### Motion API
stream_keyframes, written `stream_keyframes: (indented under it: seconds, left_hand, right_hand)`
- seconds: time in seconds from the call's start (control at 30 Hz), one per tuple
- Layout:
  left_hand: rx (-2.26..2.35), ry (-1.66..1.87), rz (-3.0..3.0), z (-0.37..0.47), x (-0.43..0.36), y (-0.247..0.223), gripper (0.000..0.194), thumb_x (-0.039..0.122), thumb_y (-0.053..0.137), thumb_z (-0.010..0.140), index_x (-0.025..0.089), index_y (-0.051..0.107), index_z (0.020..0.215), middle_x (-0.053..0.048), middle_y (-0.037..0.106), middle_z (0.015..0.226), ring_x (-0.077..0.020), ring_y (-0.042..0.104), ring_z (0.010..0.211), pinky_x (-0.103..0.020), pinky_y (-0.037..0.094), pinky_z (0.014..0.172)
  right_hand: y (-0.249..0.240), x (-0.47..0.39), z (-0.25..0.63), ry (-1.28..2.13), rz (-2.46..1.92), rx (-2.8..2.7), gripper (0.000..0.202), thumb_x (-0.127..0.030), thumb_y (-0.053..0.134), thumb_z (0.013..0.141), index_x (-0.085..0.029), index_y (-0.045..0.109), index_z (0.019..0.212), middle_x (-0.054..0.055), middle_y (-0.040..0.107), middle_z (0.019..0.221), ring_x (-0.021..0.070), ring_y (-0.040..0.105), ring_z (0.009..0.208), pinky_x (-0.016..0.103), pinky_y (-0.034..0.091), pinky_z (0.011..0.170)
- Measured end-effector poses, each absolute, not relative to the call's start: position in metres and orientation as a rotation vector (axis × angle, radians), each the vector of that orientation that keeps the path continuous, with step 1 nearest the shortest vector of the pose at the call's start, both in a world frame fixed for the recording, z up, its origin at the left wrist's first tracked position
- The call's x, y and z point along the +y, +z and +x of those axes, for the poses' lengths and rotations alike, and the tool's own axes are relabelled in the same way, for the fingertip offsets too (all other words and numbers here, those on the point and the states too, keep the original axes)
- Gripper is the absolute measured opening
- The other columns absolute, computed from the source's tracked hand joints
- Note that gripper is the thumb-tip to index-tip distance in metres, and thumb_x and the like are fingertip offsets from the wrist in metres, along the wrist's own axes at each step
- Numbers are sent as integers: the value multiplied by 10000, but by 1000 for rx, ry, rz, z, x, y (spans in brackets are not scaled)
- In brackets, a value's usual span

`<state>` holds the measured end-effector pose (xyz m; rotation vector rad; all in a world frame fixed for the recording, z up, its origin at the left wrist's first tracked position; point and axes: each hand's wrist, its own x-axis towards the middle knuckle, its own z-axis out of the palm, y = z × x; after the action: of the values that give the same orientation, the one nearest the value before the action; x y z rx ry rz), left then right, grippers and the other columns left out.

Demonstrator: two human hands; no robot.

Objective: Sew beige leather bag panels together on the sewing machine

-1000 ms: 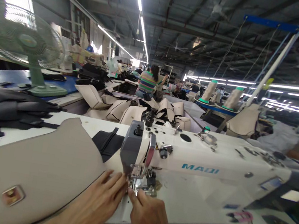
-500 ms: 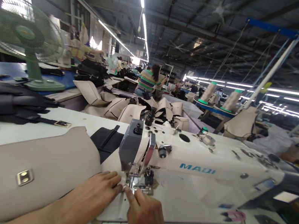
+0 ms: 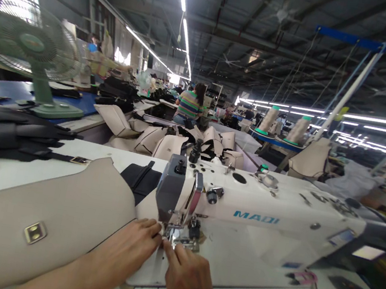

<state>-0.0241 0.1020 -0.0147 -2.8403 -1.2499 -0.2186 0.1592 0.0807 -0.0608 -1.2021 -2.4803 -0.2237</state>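
A beige leather piece (image 3: 87, 201) with a square metal clasp (image 3: 35, 233) lies left of the white sewing machine (image 3: 261, 200). Its right end runs under the machine's head, beside the presser foot (image 3: 177, 235). My left hand (image 3: 131, 247) is closed on the edge of this piece, fingertips just left of the foot. Close in front of the foot, my right hand (image 3: 189, 277) has its index finger pressed at the same edge, the other fingers curled. What its fingertips grip is too small to make out. A black piece (image 3: 140, 180) lies behind the beige one.
Black straps (image 3: 5, 138) are piled at the left, near a green fan (image 3: 47, 56). Beige pieces (image 3: 170, 145) fill a bin behind the machine. Pink-handled snips (image 3: 305, 279) lie at the right. Farther off is a person in a striped shirt (image 3: 189, 104).
The beige piece and its clasp have shifted slightly right and toward the machine. My left hand has moved a little the same way; my right hand has barely moved.
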Motion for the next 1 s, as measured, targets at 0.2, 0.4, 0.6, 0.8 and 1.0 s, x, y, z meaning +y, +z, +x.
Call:
stream_keyframes:
  seconds: [0.2,0.4,0.6,0.8,1.0]
  left_hand:
    - [-1248,-228,-2845,-23,101,-11,156,85,499,905,139,643,883,-84,630,959,-214,570,890,-351,475,815]
    - [-1208,-238,-2813,-20,101,-10,136,96,503,902,140,629,878,-81,631,952,-226,567,868,-359,494,770]
    - [-1194,-218,-2779,-18,99,-10,162,63,500,891,129,636,949,-94,633,997,-228,572,899,-368,487,822]
    - [-1248,-251,-2777,-17,100,-12,165,54,498,887,139,633,931,-87,635,987,-234,569,906,-361,494,803]
    - [-1168,-351,-2707,-21,103,-18,135,53,548,854,146,618,922,-67,633,938,-226,568,855,-341,484,744]
  right_hand:
    - [-58,81,158,-253,-1202,-2499,550,21,527,753,-129,471,1279,41,613,904,201,587,738,316,408,570]
    - [-63,83,157,-256,-1208,-2489,518,18,514,766,-135,482,1260,34,612,902,210,589,735,326,418,570]
    - [-62,85,156,-285,-1208,-2476,510,32,500,755,-139,494,1236,32,612,895,218,590,728,328,412,552]
    - [-63,82,158,-236,-1156,-2429,470,1,487,769,-161,522,1209,27,602,856,198,584,696,304,404,563]
    - [-58,84,161,-301,-1033,-2370,371,-38,396,821,-154,580,1122,35,594,772,191,581,612,286,415,512]
